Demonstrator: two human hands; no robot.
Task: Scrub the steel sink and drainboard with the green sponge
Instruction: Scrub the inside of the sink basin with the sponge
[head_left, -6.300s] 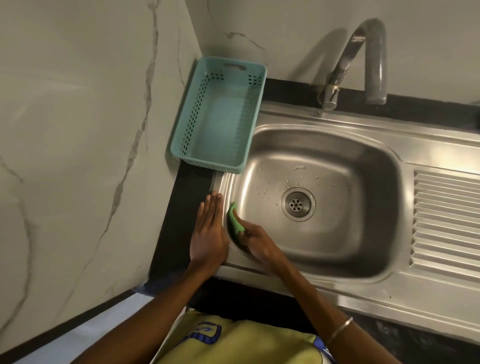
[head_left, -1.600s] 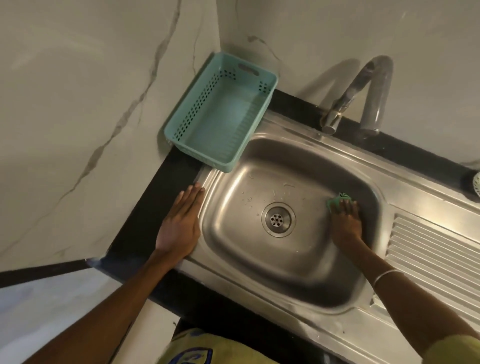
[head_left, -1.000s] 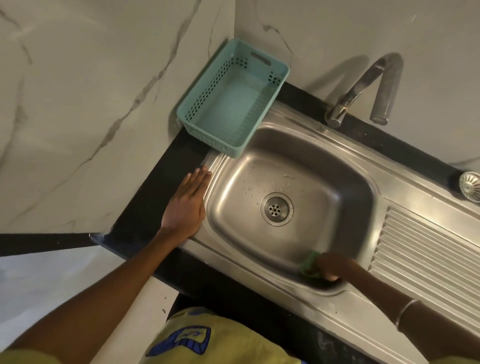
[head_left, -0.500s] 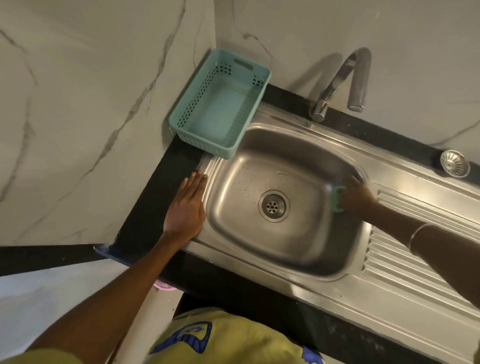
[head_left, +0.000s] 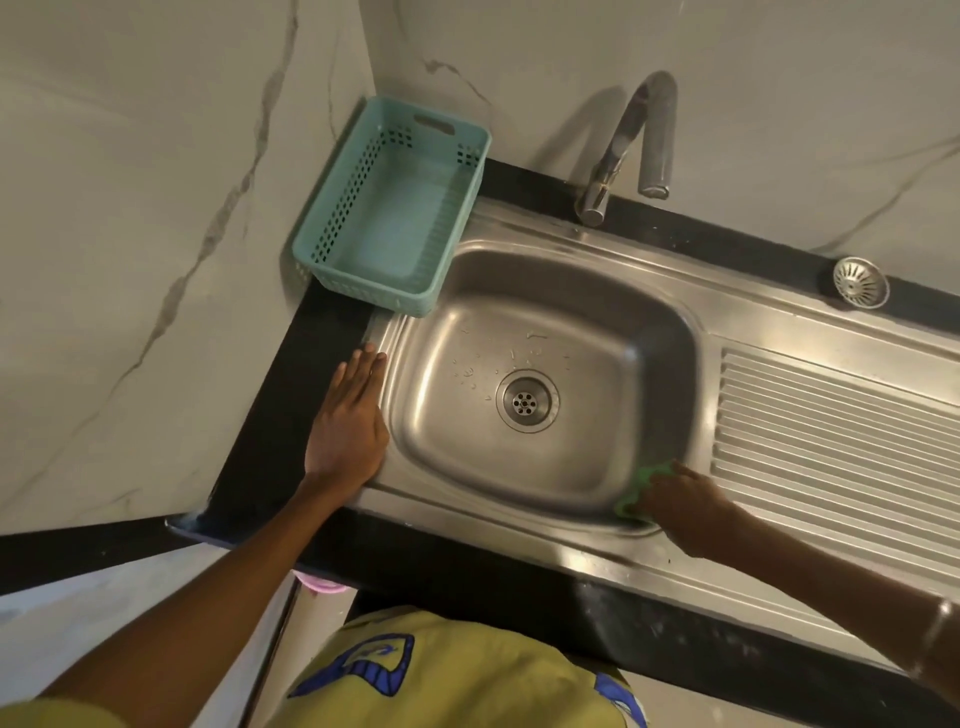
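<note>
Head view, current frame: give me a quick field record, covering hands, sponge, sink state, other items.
left hand: flat, fingers straight, resting on the sink's left rim and the black counter
right hand: grips the green sponge, blurred
sponge position: near-right corner of the steel sink basin
drain: open, strainer out
strainer: on the back ledge, right
basin: a few droplets behind the drain
drainboard: ribbed, right of basin, nothing on it
teal basket: empty, back-left corner
tap: no water visible

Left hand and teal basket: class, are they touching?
Apart. The head view shows the left hand flat at the sink's left rim, with bare black counter between its fingertips and the teal basket.
</note>
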